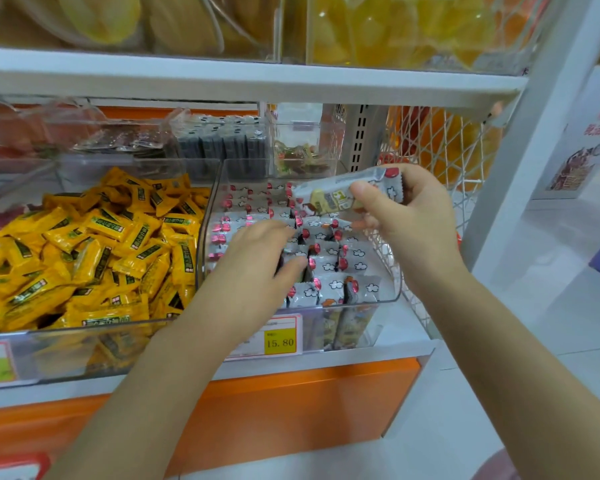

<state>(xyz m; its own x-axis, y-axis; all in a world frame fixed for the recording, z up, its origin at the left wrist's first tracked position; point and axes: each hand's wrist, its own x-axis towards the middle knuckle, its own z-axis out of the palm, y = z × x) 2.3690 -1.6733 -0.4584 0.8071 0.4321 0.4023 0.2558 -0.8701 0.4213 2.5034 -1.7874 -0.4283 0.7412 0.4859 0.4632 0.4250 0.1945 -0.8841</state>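
Two hands: your left hand [257, 254] digs curled fingers into the packed rows [329, 252]; can't tell if it's gripping any.
right hand [409, 216]: thumb and fingers pinching one snack packet [329, 199] above the clear bin [361, 304].
risk: wedge it in carelessly and the rows could topple.

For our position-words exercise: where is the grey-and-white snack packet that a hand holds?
Head view, right of centre: the right hand holds the grey-and-white plastic snack packet above the clear plastic bin of matching packets, right of the yellow wrapped sweets.
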